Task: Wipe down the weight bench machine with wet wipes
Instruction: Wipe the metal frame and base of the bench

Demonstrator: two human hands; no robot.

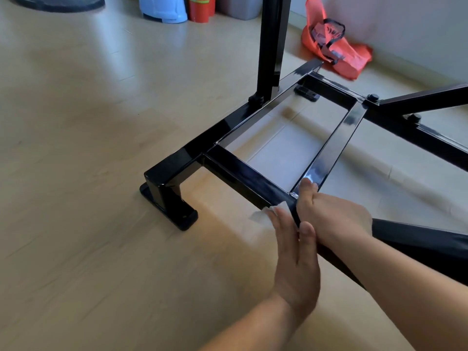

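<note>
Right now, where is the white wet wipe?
The white wet wipe is low centre in the head view, at the left hand's fingertips against the black metal frame bar.

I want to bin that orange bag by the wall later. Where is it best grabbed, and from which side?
Take the orange bag by its dark strap handles, coming from above. They stand up as open loops over the slumped body, so fingers can hook through. The bag lies beside the wall, past the black frame, so approaching from the open floor side looks easiest.
</note>
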